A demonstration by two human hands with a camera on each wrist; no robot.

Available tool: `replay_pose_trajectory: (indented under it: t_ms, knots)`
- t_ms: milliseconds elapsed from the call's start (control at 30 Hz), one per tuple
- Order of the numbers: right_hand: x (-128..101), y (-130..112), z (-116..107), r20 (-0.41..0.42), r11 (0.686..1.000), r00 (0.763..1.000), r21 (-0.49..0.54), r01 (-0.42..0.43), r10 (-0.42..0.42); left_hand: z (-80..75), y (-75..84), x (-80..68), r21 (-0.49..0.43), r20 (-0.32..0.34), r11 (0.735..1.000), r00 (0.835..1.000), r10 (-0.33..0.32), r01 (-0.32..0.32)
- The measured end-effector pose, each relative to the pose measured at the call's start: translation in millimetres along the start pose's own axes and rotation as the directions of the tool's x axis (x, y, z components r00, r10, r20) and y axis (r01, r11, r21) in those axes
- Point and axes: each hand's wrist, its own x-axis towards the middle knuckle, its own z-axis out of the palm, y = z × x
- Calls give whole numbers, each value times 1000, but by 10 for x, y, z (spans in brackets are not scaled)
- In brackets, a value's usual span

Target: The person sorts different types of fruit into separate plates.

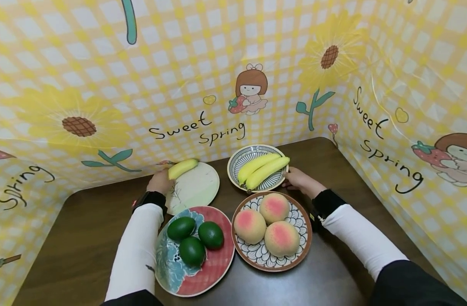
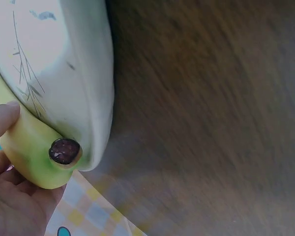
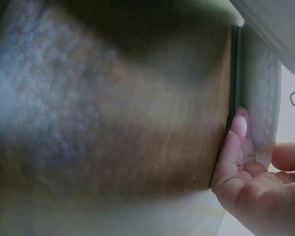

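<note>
My left hand (image 1: 161, 180) grips one yellow banana (image 1: 182, 168) at the far left edge of a pale green-and-white plate (image 1: 196, 189). In the left wrist view the banana's (image 2: 27, 147) dark tip lies against the plate's rim (image 2: 96, 98), with my thumb and palm (image 2: 7, 196) wrapped round it. My right hand (image 1: 299, 180) holds the right rim of a striped bowl (image 1: 237, 159) that carries two bananas (image 1: 261, 170). The right wrist view shows my fingers (image 3: 238, 128) pressed against the bowl's outer wall (image 3: 258, 93).
Close in front of me, a red-and-blue plate (image 1: 218, 265) holds three green avocados (image 1: 195, 240), and a patterned plate (image 1: 294, 259) holds three peaches (image 1: 269, 223). The brown table (image 1: 84, 238) is enclosed on three sides by a yellow checked backdrop (image 1: 218, 76).
</note>
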Motion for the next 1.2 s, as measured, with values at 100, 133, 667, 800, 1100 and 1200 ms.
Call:
replay_pose_trajectory:
  t_ms: [100,133,667,800,1100,1200]
  knots:
    - [3,0,-1,-1,1000,1000,8,7,-7,-35,40,-15,9,-8,1000,1000,-5,5]
    - [5,1,-2,-1,1000,1000,7,10,-10,-43,48,-17,12,-8,1000,1000,-4,4]
    - [32,36,-73,-3,1000,1000,14,-3,3,-274,516,-43,70,-90,972,969,231,-225]
    - [20,48,-81,-5,1000,1000,16,-5,5,-302,895,-2,22,-59,953,951,304,-303]
    - [12,39,-33,-3,1000,1000,12,18,-18,-60,1657,60,26,-19,929,929,369,-368]
    - [10,19,4,6,1000,1000,14,27,-27,55,1830,94,32,16,939,939,342,-343]
